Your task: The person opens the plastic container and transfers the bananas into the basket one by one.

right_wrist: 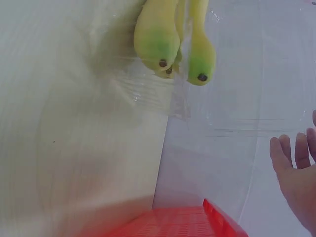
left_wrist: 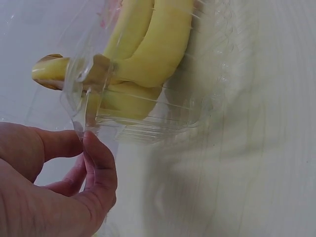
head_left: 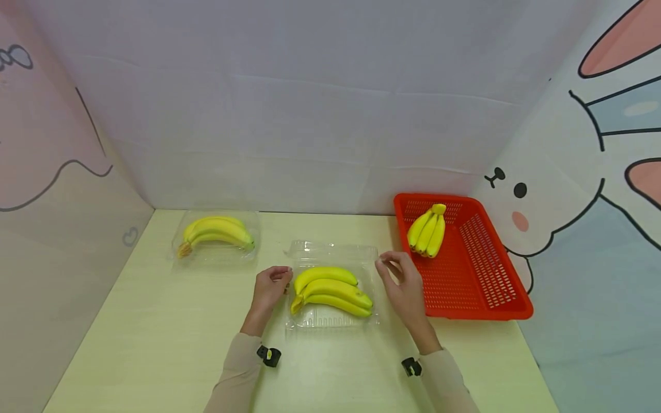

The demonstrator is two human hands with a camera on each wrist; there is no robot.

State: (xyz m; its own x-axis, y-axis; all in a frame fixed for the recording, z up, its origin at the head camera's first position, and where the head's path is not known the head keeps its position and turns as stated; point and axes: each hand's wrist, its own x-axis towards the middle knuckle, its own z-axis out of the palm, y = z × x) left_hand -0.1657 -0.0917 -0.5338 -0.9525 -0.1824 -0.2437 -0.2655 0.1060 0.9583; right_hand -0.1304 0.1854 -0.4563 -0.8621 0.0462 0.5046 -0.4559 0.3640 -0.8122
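A clear plastic clamshell box (head_left: 330, 322) lies at the middle of the table, its lid (head_left: 335, 251) raised at the back. Inside rests a bunch of yellow bananas (head_left: 335, 291) with greenish tips. On the box's left side, my left hand (head_left: 271, 289) pinches the thin plastic edge between thumb and fingers, near the banana stem, as the left wrist view shows. My right hand (head_left: 404, 287) is beside the lid's right edge. In the right wrist view its fingers (right_wrist: 301, 148) look loose and fairly straight, their tips close to the lid; contact is unclear.
A red plastic basket (head_left: 477, 258) stands at the right, holding a small banana bunch (head_left: 428, 230). At the back left, another clear box (head_left: 250, 221) contains bananas (head_left: 214, 231). Fabric walls enclose the table (head_left: 155, 344) at the back and sides.
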